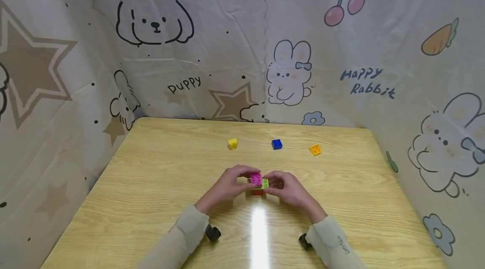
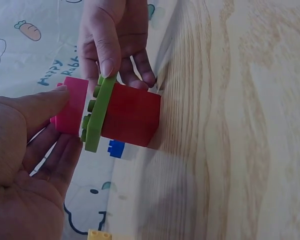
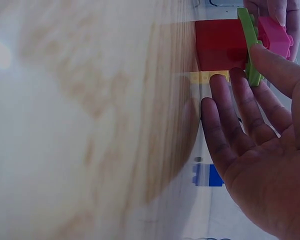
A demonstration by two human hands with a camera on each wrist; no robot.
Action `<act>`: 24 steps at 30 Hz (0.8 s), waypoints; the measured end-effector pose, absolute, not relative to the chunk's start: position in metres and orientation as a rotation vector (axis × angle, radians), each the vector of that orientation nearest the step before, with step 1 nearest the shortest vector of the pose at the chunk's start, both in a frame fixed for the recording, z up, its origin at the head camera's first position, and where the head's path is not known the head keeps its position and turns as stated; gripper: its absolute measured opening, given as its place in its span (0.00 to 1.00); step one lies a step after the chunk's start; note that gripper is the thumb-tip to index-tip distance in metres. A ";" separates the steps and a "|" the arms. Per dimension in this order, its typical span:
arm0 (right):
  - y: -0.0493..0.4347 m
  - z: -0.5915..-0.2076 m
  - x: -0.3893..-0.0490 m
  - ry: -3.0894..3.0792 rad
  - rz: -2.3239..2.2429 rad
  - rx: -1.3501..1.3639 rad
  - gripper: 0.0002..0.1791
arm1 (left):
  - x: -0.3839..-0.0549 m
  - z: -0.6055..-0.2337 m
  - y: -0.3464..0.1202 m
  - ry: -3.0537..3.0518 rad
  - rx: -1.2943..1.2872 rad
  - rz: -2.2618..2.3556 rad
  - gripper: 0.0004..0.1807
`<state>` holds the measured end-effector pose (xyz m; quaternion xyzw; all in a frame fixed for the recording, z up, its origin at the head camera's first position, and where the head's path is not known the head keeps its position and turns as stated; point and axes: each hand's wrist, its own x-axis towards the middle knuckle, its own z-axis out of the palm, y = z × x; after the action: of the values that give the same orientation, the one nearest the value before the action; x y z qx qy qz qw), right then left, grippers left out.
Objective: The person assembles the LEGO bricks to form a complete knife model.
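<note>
My left hand point(image 1: 231, 182) pinches a pink toy brick point(image 1: 256, 179) between thumb and fingers. In the left wrist view the pink brick hovers just over a flat green brick point(image 2: 96, 122), whose studs show in a narrow gap. That green brick lies across the top of a red block point(image 2: 132, 115) standing on the table. From the other side, my right hand point(image 1: 289, 188) pinches the green brick's end, with the thumb on one side and the index finger on the other. Its remaining fingers point(image 3: 220, 110) are spread beside the red block.
Farther back on the wooden table point(image 1: 159, 163) lie a yellow brick point(image 1: 233, 143), a blue brick point(image 1: 277, 144) and an orange brick point(image 1: 315, 150), set apart from one another. Printed curtains point(image 1: 227, 50) hang behind the table and along both sides.
</note>
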<state>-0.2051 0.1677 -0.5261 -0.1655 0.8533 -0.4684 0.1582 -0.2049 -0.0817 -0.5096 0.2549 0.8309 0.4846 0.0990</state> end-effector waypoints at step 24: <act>0.168 -0.528 -0.207 2.429 -1.354 -0.500 0.18 | -0.207 -0.515 -0.077 2.531 0.831 1.312 0.22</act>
<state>-0.2071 0.1682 -0.5279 -0.1749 0.8489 -0.4733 0.1574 -0.2071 -0.0774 -0.5152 0.2788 0.8492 0.4403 0.0857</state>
